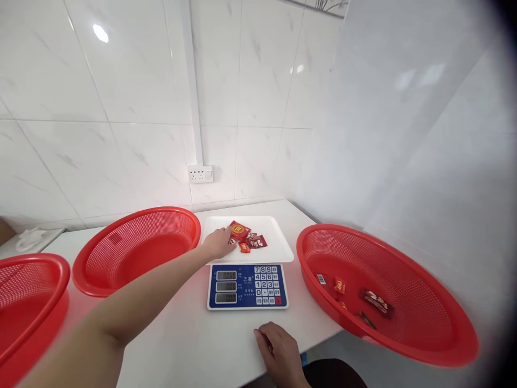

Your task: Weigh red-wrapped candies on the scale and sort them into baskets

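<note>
My left hand (218, 242) reaches over the left part of the white scale tray (278, 249), its fingers closed at the edge of a small pile of snack packets. What the fingertips pinch is partly hidden. The pile has a red packet with a yellow round mark (239, 230), a dark red packet (257, 241) and a small orange-red one (244, 247). In front of the tray is the scale's blue panel (247, 286). My right hand (278, 347) rests at the table's front edge, fingers curled, nothing visible in it.
On the right, a red basket (424, 280) holds several packets. Another red basket (153, 253) stands left of the scale, and a third (28, 302) is at the far left edge. A socket (200, 174) sits on the tiled wall behind the white table (181, 339).
</note>
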Available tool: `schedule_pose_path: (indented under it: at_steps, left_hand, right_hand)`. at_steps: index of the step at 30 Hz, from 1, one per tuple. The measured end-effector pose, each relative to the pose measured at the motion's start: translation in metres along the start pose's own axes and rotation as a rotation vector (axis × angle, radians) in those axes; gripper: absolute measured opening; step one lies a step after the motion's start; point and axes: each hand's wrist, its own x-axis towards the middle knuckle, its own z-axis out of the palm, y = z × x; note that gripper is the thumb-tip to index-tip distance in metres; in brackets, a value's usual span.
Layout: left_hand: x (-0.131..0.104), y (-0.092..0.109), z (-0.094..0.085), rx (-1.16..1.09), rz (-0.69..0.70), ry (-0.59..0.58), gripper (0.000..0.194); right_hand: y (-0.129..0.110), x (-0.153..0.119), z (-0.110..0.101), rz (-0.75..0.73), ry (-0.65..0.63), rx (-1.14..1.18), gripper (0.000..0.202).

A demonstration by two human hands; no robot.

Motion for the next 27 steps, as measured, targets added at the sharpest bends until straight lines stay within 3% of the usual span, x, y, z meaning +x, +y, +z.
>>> schedule_pose_path:
  at_steps: [5, 10, 15, 17, 20, 27]
  left_hand:
    - [-0.015, -0.012, -0.014, 0.018, -0.003, 0.09, 0.032]
    - [-0.043, -0.054, -0.05, 0.09, -0.087, 0.194, 0.032]
    - [-0.057, -0.085, -0.069, 0.183, -0.181, 0.148, 0.026]
    - [-0.055, -0.081, -0.065, 0.197, -0.149, 0.124, 0.031]
    - [-0.04, -0.059, -0.052, 0.165, -0.026, 0.08, 0.037]
    - [0.023, -0.001, -0.019, 0.094, 0.235, -0.108, 0.048]
  right_hand:
    - [0.002, -0.001, 0.002, -0.003, 0.009, 0.011, 0.028]
    - [0.002, -0.001, 0.003, -0.022, 0.019, 0.02, 0.029]
    - [0.001, -0.001, 0.003, -0.013, 0.047, 0.042, 0.031]
    - [0.001, -0.002, 0.003, -0.004, 0.034, 0.047, 0.031]
    - [0.002, -0.002, 0.004, -0.005, 0.011, 0.045, 0.029]
    - [0.003, -0.001, 0.004, -0.014, 0.019, 0.016, 0.027]
